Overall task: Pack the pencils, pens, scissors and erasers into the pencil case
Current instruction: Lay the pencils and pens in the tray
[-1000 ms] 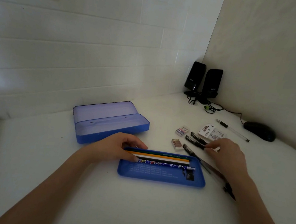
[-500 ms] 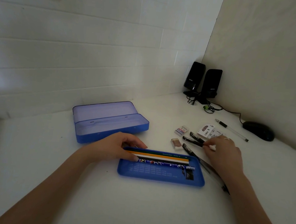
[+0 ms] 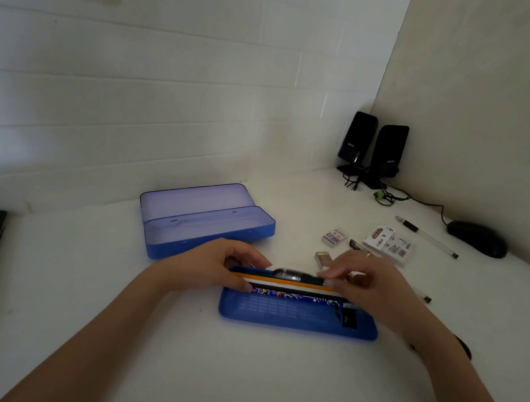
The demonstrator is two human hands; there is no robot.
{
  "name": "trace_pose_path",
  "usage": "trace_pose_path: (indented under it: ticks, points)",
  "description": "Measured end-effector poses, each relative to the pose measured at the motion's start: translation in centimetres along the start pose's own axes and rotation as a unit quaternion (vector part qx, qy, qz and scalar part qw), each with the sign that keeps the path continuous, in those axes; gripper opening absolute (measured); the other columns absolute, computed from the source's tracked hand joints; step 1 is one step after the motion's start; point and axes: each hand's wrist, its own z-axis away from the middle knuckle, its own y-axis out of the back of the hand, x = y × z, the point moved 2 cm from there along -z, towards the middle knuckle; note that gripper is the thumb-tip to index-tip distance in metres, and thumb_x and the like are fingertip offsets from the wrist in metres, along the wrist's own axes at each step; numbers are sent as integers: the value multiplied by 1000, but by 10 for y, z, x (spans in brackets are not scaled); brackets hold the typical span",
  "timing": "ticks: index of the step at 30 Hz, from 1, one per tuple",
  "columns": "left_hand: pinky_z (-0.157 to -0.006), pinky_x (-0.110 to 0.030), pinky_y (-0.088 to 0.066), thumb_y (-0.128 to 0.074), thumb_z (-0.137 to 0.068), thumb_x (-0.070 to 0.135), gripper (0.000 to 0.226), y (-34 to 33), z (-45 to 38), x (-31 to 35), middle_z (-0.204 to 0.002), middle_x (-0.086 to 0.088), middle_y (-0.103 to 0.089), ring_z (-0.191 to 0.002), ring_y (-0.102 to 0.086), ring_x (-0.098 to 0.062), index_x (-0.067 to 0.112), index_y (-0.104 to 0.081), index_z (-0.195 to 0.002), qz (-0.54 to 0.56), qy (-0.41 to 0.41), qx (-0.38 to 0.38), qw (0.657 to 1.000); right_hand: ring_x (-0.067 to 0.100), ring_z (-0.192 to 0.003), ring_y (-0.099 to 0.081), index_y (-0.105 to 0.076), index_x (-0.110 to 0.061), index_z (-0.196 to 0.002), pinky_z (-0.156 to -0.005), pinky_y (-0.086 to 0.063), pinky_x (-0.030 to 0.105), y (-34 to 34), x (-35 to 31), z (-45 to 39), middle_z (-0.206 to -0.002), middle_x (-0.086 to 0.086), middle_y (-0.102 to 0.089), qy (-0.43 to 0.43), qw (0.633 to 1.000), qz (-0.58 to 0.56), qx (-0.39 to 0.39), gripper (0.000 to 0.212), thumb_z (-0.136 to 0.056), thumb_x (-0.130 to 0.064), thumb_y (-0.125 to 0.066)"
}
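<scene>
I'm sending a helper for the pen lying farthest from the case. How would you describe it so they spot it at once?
Start at the black computer mouse by the right wall. Just left of it on the white table lies the clear pen, slanting. Unlike the dark pens nearer the hands, it has a see-through barrel with a black grip.

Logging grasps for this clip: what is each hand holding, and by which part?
Right hand pinches a dark pen by its right end, over the blue tray. Left hand rests on the tray's left end, gripping nothing visible.
</scene>
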Motion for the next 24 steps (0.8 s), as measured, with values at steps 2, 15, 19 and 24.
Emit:
trace_pose_path:
  ticks: [2, 15, 19, 24]
  points:
    - [-91, -18, -50, -74, -77, 11, 41, 1, 0, 0, -111, 11, -67, -104, -61, -2, 33, -65, -110, 4, -3, 2, 1000, 2, -79, -61, -71, -38, -79, -71, -48, 13, -7, -9, 2, -78, -11, -68, 20, 999, -8, -29, 23, -76, -16, -72]
    - [-98, -26, -48, -71, -78, 6, 42, 2, -1, -2, -114, 10, -67, -108, -61, -4, 32, -65, -111, 7, -6, -3, 1000, -5, -74, -55, -73, -23, -91, -68, -42, 7, -50, -16, 1, -81, -24, -56, 104, 989, 72, -72, 11, -80, -21, -70]
    - [-101, -27, -46, -69, -81, 8, 40, 1, -1, -2, -115, 13, -66, -109, -58, 0, 34, -64, -110, 3, -7, 2, 1000, -13, -81, -48, -71, -26, -91, -70, -37, 5, -59, -16, 0, -78, -29, -50, 103, 990, 86, -47, 11, -82, -22, -68]
    - [-93, -16, -47, -78, -73, 21, 49, -1, 2, 3, -113, 23, -60, -107, -56, 5, 44, -58, -111, -17, -14, -30, 999, -12, -83, -45, -71, -25, -90, -73, -37, 8, -63, -15, -2, -87, -23, -53, 115, 988, 98, -16, 9, -82, -21, -67]
